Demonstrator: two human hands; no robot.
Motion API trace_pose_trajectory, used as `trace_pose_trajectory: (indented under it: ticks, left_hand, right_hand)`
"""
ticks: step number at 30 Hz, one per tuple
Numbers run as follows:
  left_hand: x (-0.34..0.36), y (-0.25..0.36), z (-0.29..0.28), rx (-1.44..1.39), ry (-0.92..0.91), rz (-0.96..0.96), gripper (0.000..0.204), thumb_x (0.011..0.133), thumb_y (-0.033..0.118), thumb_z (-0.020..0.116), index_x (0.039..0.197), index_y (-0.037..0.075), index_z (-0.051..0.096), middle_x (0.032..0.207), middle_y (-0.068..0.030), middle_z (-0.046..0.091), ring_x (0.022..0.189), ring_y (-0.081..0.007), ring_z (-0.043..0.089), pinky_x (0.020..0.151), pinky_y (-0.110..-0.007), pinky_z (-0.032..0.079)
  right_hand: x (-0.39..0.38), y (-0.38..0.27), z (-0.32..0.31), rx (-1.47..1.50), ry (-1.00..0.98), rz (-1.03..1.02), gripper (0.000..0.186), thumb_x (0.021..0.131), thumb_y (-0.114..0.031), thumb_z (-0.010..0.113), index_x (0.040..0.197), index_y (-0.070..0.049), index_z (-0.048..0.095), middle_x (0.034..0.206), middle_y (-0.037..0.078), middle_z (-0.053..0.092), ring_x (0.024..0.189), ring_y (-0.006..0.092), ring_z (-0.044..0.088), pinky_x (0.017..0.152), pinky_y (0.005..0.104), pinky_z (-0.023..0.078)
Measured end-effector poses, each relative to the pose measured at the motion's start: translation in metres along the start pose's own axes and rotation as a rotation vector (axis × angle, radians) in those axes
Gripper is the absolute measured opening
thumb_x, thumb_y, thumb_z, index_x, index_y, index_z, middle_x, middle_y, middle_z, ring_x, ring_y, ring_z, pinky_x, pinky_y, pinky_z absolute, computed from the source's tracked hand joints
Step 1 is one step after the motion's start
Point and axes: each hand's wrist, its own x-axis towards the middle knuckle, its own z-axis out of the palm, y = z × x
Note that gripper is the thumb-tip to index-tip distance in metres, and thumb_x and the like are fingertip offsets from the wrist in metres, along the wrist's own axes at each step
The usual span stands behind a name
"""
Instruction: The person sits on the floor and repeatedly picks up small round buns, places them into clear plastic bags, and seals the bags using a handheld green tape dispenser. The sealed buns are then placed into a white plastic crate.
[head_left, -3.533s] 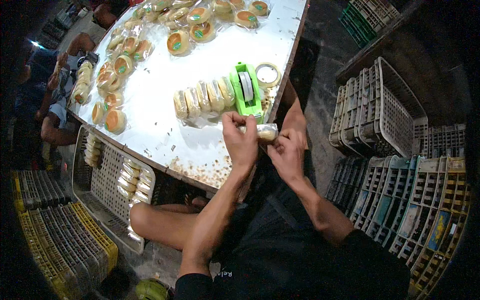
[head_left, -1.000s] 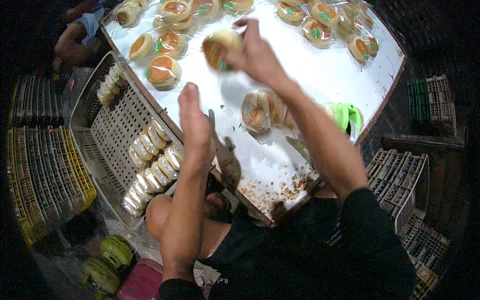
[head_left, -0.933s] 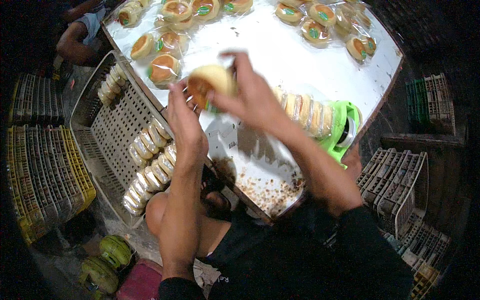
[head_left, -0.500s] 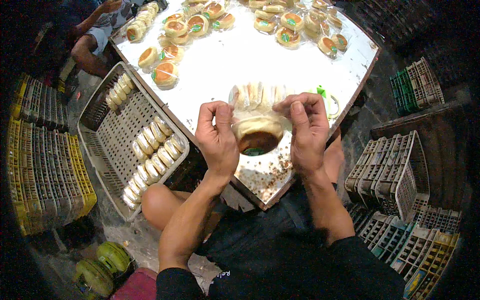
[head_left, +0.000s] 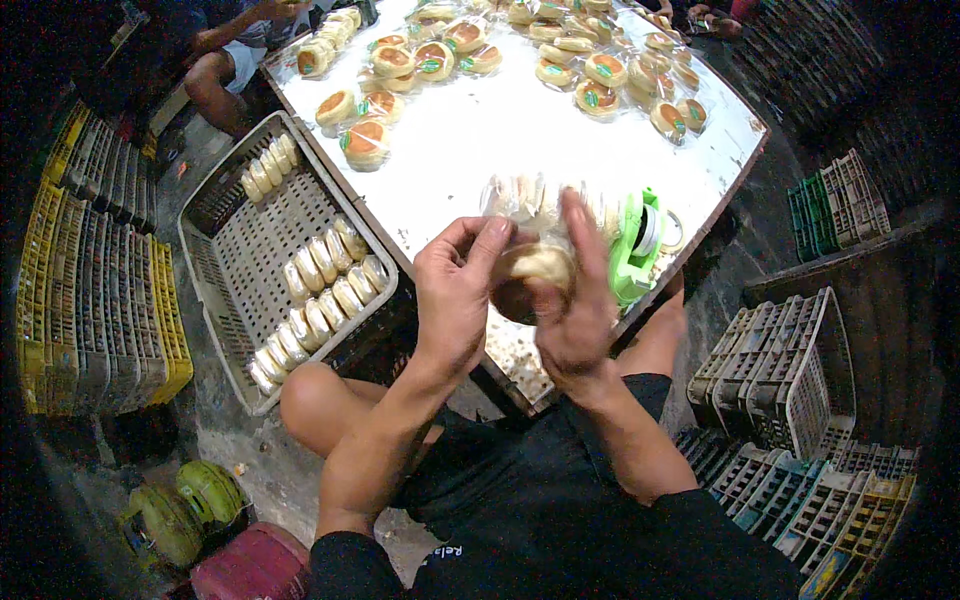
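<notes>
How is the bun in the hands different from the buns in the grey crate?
The bun in the hands is single and gripped by the left hand and right hand; the buns in the grey crate stand on edge in rows, untouched. All look round and pale.

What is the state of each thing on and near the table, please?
Left hand: holding the bun.
Right hand: holding the bun.
Bun: held in both hands above the table edge.
Row of buns: bagged, lying on the table.
Tape dispenser: standing at the table edge.
Crate: partly filled with bagged rows.
</notes>
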Motion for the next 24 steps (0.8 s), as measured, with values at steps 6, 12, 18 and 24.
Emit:
trace_pose_trajectory:
  ticks: [6, 12, 18, 24]
  left_hand:
    - [0.002, -0.003, -0.023, 0.819, -0.021, 0.773, 0.012, 0.091, 0.012, 0.064, 0.093, 0.001, 0.06, 0.095, -0.0063, 0.059, 0.09, -0.0119, 0.055, 0.075, -0.027, 0.048]
    - [0.002, -0.016, -0.035, 0.167, -0.129, 0.14, 0.04, 0.086, 0.004, 0.066, 0.121, 0.003, 0.047, 0.086, -0.0049, 0.06, 0.081, -0.0098, 0.058, 0.068, -0.023, 0.052]
    - [0.011, -0.002, -0.046, 1.01, -0.214, 0.381, 0.02, 0.074, 0.011, 0.076, 0.089, 0.006, 0.064, 0.095, -0.0081, 0.06, 0.098, -0.026, 0.057, 0.083, -0.038, 0.05]
    - [0.013, -0.021, -0.026, 0.491, 0.154, 0.381, 0.021, 0.08, 0.01, 0.073, 0.074, 0.006, 0.053, 0.095, -0.0059, 0.058, 0.089, -0.0172, 0.051, 0.076, -0.03, 0.044]
  right_hand:
    - [-0.01, 0.013, -0.001, 0.273, -0.351, 0.215, 0.041, 0.084, -0.001, 0.063, 0.123, -0.006, 0.052, 0.107, 0.013, 0.063, 0.094, 0.0273, 0.062, 0.09, 0.0372, 0.044]
    - [0.006, 0.008, 0.001, 0.269, -0.327, 0.291, 0.026, 0.077, 0.001, 0.067, 0.101, -0.006, 0.06, 0.086, 0.009, 0.058, 0.081, 0.0243, 0.058, 0.076, 0.0371, 0.043]
    - [0.011, 0.031, 0.004, -0.053, -0.315, -0.045, 0.025, 0.067, -0.001, 0.071, 0.09, -0.007, 0.063, 0.101, 0.013, 0.052, 0.099, 0.032, 0.053, 0.082, 0.0403, 0.045]
    - [0.012, 0.026, 0.027, 0.525, -0.105, 0.55, 0.011, 0.084, -0.007, 0.067, 0.085, -0.003, 0.057, 0.115, 0.011, 0.055, 0.097, 0.0202, 0.058, 0.084, 0.0334, 0.048]
